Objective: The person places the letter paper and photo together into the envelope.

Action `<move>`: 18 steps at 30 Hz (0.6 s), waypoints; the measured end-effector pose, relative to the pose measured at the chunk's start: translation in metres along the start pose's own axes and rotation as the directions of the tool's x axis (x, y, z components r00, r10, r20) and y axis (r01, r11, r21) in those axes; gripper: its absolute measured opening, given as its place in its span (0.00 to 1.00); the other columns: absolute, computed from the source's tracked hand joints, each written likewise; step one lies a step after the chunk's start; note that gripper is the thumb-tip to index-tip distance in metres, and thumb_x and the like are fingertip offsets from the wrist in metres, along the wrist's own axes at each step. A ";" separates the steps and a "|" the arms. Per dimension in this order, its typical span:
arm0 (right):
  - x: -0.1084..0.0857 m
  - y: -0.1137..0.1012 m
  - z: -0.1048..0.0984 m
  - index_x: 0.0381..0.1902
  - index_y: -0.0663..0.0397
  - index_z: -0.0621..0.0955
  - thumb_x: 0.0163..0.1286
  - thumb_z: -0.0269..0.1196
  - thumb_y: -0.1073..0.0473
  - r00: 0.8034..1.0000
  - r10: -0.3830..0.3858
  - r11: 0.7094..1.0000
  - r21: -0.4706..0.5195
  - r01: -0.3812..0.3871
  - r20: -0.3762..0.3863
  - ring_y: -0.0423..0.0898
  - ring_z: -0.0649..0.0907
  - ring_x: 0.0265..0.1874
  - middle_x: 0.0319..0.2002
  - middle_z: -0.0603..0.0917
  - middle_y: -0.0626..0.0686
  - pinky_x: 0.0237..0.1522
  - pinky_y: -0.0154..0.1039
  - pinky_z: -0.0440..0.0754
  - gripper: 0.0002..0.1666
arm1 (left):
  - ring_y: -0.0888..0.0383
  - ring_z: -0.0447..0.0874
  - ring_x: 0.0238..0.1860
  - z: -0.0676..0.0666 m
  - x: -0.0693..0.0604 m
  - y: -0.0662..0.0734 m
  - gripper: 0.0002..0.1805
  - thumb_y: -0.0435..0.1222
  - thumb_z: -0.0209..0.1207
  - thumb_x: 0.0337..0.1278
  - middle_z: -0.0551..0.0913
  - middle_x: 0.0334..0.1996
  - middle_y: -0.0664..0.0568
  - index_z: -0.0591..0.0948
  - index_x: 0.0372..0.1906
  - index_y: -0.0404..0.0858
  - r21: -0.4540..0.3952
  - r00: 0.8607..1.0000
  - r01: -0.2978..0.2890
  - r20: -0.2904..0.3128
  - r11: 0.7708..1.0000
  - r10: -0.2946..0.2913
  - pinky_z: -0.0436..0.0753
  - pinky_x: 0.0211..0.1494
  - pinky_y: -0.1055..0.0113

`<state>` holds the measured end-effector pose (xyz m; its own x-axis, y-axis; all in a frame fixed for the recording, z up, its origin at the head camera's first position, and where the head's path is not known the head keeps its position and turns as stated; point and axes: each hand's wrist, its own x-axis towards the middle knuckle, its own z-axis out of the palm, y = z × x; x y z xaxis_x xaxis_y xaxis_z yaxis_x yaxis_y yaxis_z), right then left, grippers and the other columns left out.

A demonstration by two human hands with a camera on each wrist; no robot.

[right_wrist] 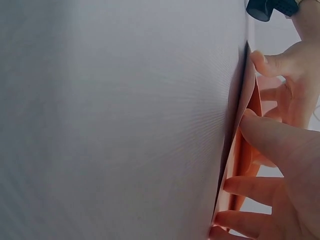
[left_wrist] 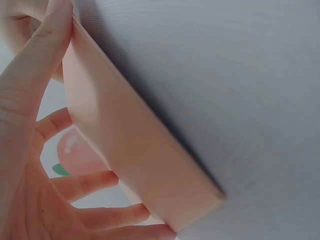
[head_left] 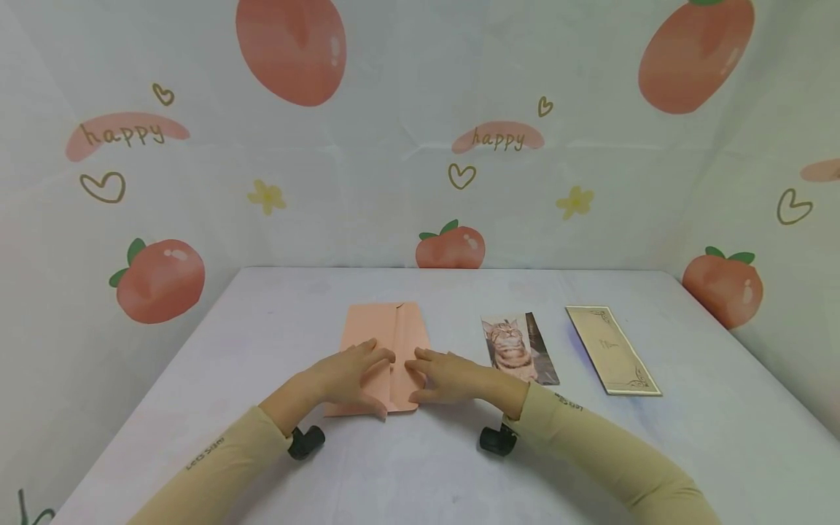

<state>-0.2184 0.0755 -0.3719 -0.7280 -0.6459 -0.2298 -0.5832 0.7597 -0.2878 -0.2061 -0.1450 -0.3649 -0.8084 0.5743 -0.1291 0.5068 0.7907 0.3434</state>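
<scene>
Your left hand (head_left: pixel 344 373) and right hand (head_left: pixel 454 376), fingers extended, grasping nothing, touch the rectangular pink paper envelope (head_left: pixel 370 324), left of centre; it seems partly opened; the rectangular cat photograph (head_left: pixel 514 350) and oblong beige card (head_left: pixel 612 351), right, lie untouched outside.

The backdrop (head_left: pixel 400 58) reads "happy" and each sleeve (head_left: pixel 219 467) appears to say "Lets Slim".

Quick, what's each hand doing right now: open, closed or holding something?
Left hand: open, fingers spread and touching the peach envelope.
Right hand: open, fingers touching the same envelope.
</scene>
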 end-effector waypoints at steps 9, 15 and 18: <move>0.002 0.003 0.002 0.66 0.51 0.67 0.65 0.58 0.41 1.000 -0.005 1.000 0.017 0.006 -0.006 0.52 0.63 0.70 0.70 0.62 0.59 0.68 0.54 0.61 0.36 | 0.37 0.71 0.60 -0.001 0.000 -0.001 0.42 0.58 0.70 0.34 0.68 0.59 0.38 0.68 0.58 0.46 0.009 0.999 -0.038 -0.013 0.999 0.038 0.76 0.53 0.43; -0.002 0.006 0.001 0.62 0.56 0.71 0.66 0.59 0.44 0.993 -0.079 0.996 0.030 0.082 -0.084 0.56 0.66 0.68 0.67 0.67 0.62 0.66 0.52 0.65 0.33 | 0.36 0.71 0.60 0.000 0.001 -0.001 0.43 0.59 0.69 0.34 0.67 0.60 0.38 0.68 0.58 0.46 0.006 0.999 -0.039 -0.007 0.999 0.039 0.76 0.53 0.42; -0.004 0.009 0.000 0.60 0.59 0.73 0.65 0.59 0.48 0.981 -0.125 0.991 0.033 0.132 -0.150 0.57 0.69 0.65 0.63 0.71 0.62 0.64 0.51 0.68 0.30 | 0.37 0.71 0.59 0.000 0.002 -0.001 0.43 0.59 0.69 0.34 0.67 0.61 0.39 0.68 0.59 0.47 0.006 0.999 -0.033 -0.002 0.999 0.033 0.76 0.51 0.43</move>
<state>-0.2210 0.0853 -0.3736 -0.6949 -0.7174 -0.0496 -0.6620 0.6651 -0.3456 -0.2081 -0.1449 -0.3657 -0.7915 0.6000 -0.1162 0.5352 0.7723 0.3422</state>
